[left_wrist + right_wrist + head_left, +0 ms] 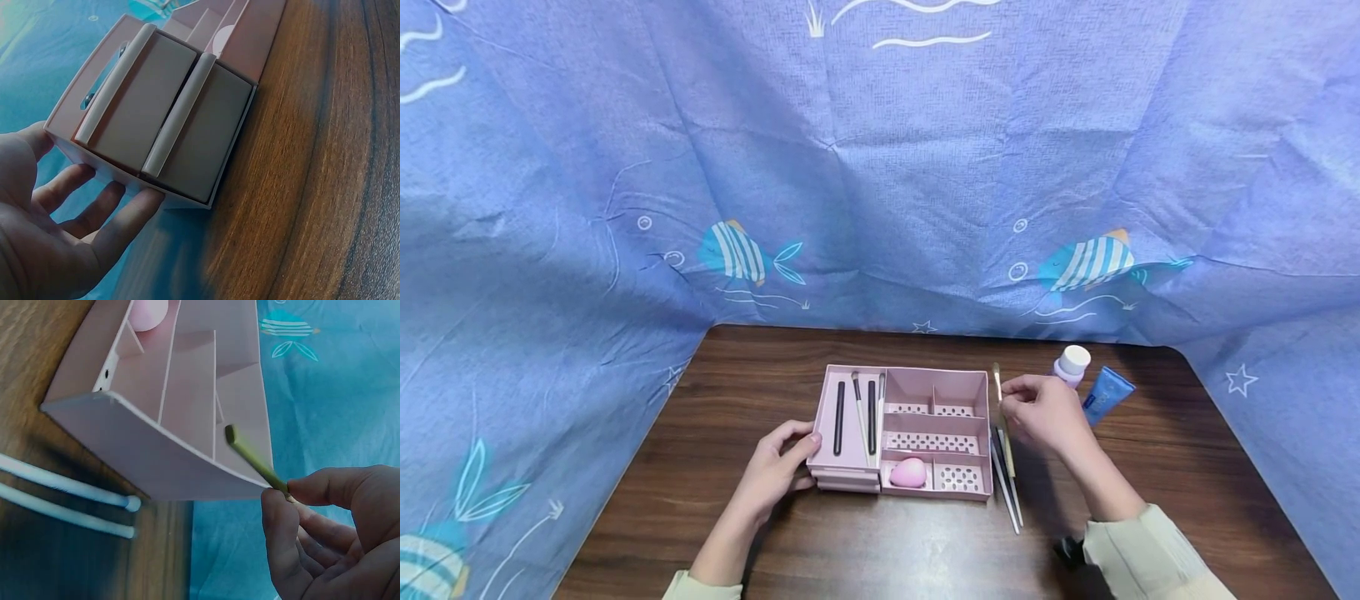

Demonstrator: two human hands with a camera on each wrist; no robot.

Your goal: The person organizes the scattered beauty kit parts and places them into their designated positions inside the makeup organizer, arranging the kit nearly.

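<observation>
The left hand (pixel 771 462) holds the left end of the pink plastic box with dividers and drawers (pixel 137 444), its thumb at the edge and its fingers against the side wall. The box looks stiff and hollow, so I think it is quite light and could slide if bumped. Two thin black sticks (pixel 839 418) and some thin brushes lie on the box's left part. Right of them, in a front slot of the box, sits a smooth pink egg-shaped sponge (pixel 907 472), likely squishy.

Just right of the box is the thin makeup brush with a yellow-green handle (pixel 255 459). The right hand (pixel 1047 410) pinches it between thumb and fingers. It should be very light and stiff, with a soft hairy tip that could bend. The handle is the best place to hold it, though smooth sticks can roll in the fingers.

Two thin, pale-ended sticks (pixel 1002 479) lie beside the box's right wall. Farther right of the box are a pale purple bottle with a white cap (pixel 1072 365) and a blue squeeze tube (pixel 1108 393).
</observation>
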